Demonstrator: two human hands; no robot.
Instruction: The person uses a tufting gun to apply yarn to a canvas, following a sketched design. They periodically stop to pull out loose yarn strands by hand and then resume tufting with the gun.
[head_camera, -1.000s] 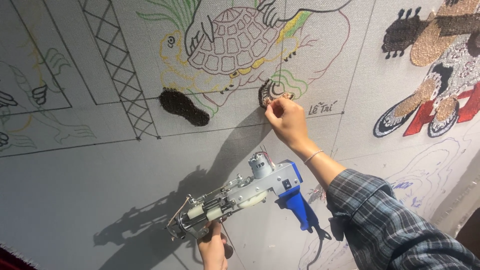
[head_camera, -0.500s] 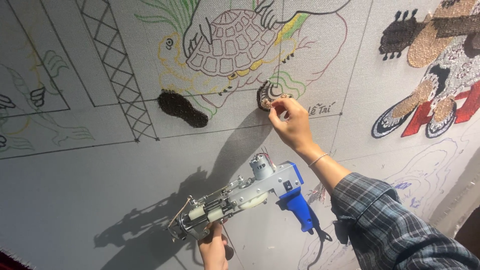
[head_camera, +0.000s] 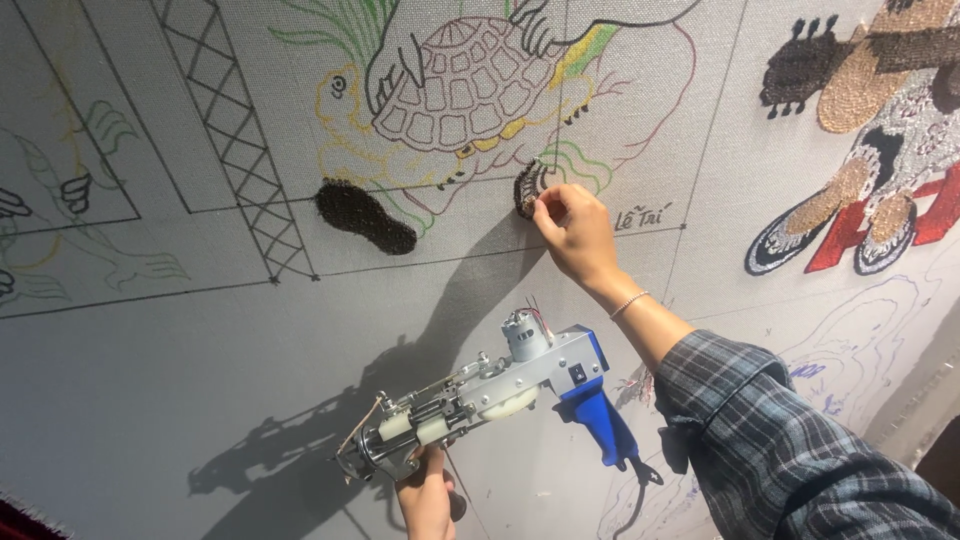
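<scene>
A grey tufting cloth stretches upright before me, with a turtle drawing outlined on it. My right hand reaches up, its fingertips pinching at a small dark tufted patch below the turtle's shell. A larger dark tufted patch lies to its left. My left hand, low in the view, grips the front handle of a grey tufting gun with a blue rear grip, held away from the cloth and pointing lower left.
A lattice drawing runs down the upper left. Finished tufted shapes in brown, black, red and white fill the upper right. The gun's shadow falls on the bare cloth at lower left.
My right hand stays at the small dark patch with slight finger movement. The tufting gun has barely shifted in my left hand.
</scene>
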